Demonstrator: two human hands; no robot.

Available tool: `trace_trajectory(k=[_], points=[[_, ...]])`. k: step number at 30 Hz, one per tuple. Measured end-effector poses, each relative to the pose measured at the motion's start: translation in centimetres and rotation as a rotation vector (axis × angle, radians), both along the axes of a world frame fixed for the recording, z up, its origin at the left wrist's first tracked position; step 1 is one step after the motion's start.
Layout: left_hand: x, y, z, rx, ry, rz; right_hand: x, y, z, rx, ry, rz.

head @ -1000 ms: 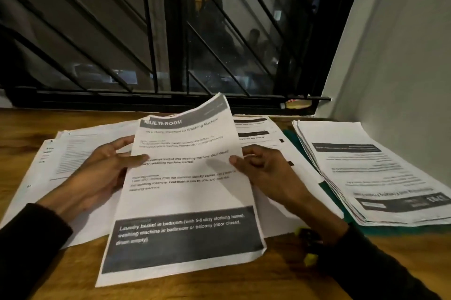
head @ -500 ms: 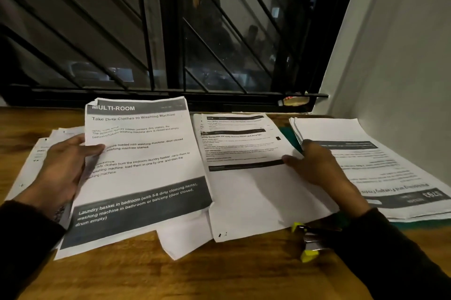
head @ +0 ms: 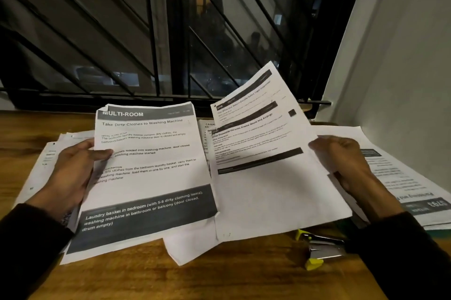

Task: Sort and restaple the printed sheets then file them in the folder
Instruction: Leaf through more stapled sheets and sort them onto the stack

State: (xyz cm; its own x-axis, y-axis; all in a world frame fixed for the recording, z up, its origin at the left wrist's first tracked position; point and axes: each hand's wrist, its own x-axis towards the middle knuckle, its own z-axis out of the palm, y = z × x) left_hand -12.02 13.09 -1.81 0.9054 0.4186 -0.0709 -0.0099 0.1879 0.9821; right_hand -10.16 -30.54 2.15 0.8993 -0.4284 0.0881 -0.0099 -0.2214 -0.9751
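Sorting under way, two sheets up.
Our left hand (head: 70,172) keeps pinching the MULTI-ROOM sheet (head: 148,172); our right hand (head: 341,155) has just lifted the next printed sheet (head: 266,165).

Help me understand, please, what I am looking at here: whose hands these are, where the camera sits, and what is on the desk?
There is no machine here: a person wears a wide-angle camera on the head, so you look forward and down at their own two hands over a wooden desk by a barred window.

The left hand grips the left edge of the sheet headed MULTI-ROOM. The right hand holds a second printed sheet by its right edge, with its top lifted off the desk.

More loose sheets lie beneath on the left, and a stack of printed sheets lies on the right. A stapler with yellow parts lies near the front edge.
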Motion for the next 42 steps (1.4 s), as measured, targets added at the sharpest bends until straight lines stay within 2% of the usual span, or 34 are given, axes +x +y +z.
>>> trace_trajectory(k=[2, 4, 8, 14, 18, 21, 23, 26, 29, 33, 42], points=[[-0.1, -0.2, 0.1, 0.016, 0.008, -0.014, 0.1, -0.3, -1.0, -0.131, 0.135, 0.094], [-0.1, -0.3, 0.2, 0.038, 0.016, -0.014, 0.2, -0.1, -1.7, -0.259, 0.128, 0.086], [-0.3, -0.6, 0.4, 0.042, 0.019, -0.01, 0.2, -0.2, -0.5, -0.428, -0.229, -0.212], [-0.4, 0.2, 0.3, 0.003, 0.016, -0.026, 0.6, -2.8, 1.1, 0.0, -0.621, -0.574], [-0.3, 0.4, 0.3, 0.003, 0.023, 0.003, 1.0, -6.5, 1.3, 0.1, -0.697, -0.709], [-0.5, -0.1, 0.5, 0.033, 0.022, -0.007, 0.2, -5.2, 1.7, 0.188, -0.663, -0.611], [-0.6, -0.3, 0.6, 0.044, 0.013, -0.02, 0.0, -2.9, 1.1, 0.246, -0.483, -0.43], [-0.7, -0.3, 0.7, 0.052, 0.014, -0.018, -0.5, 0.9, -0.5, 0.379, -0.141, -0.037], [-0.9, -0.5, 0.9, 0.063, 0.01, -0.013, -1.0, 3.3, -1.9, 0.369, 0.016, 0.156], [-0.9, -0.7, 1.0, 0.071, 0.022, -0.005, -1.3, 4.5, -2.7, 0.33, 0.029, 0.248], [-0.8, -0.7, 0.8, 0.051, 0.021, -0.004, -2.0, 5.0, -2.5, 0.332, 0.038, 0.276]])
